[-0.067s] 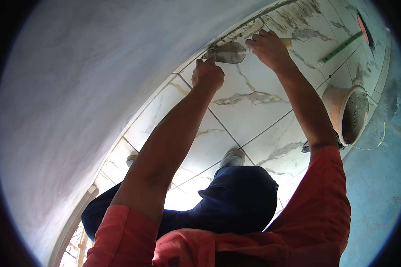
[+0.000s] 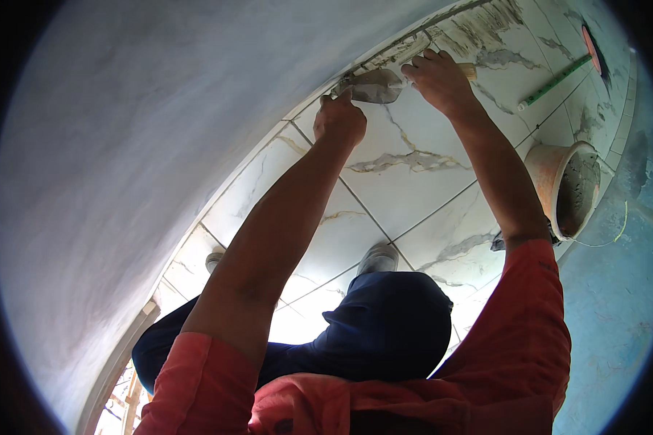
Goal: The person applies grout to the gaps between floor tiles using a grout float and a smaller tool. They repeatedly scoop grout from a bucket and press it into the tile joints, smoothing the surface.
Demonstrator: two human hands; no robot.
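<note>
My right hand (image 2: 437,78) is closed on a trowel with a wooden handle (image 2: 469,72); its dull metal blade (image 2: 376,87) lies at the foot of the wall, over the tile edge. My left hand (image 2: 339,119) is closed at the blade's left end, fingertips at or touching it; what they grip, if anything, is hidden. Grey-brown smears (image 2: 486,27) streak the white marbled tiles (image 2: 406,196) along the wall's base, beyond both hands.
A curved pale wall (image 2: 145,145) fills the left. At the right stand a mortar-crusted bucket (image 2: 559,185) and a bluish wall (image 2: 617,304); above the bucket lies a green-handled tool (image 2: 555,83) with a pink head. My bent knee and shoe are below my hands.
</note>
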